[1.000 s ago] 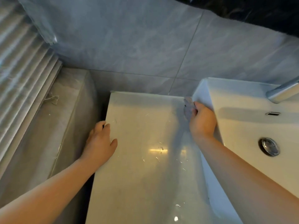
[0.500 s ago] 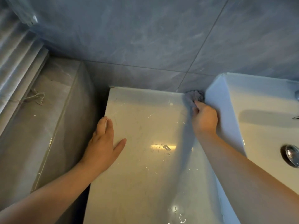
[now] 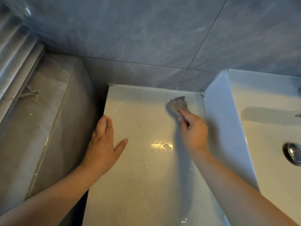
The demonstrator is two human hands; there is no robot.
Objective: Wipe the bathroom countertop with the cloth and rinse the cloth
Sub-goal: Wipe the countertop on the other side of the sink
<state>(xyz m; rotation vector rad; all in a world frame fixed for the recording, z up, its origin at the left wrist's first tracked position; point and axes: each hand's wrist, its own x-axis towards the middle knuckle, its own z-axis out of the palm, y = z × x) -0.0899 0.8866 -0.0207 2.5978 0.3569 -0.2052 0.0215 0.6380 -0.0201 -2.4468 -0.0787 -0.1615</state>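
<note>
Cloth point(image 3: 177, 106): small, grey and bunched, lying on the far right part of the countertop point(image 3: 143, 176), near the sink's outer wall and the tiled wall.
Right hand point(image 3: 194, 132): fingers closed on the near edge of the cloth, pressing it to the surface.
Left hand point(image 3: 103, 144): flat and open, palm down on the countertop's left edge, thumb spread, holding nothing.
Countertop: glossy and pale, with water droplets point(image 3: 162, 146) around a bright reflection between the hands.
Sink point(image 3: 228, 128): white, raised, at the right; its metal drain point(image 3: 293, 153) shows at the frame edge.
</note>
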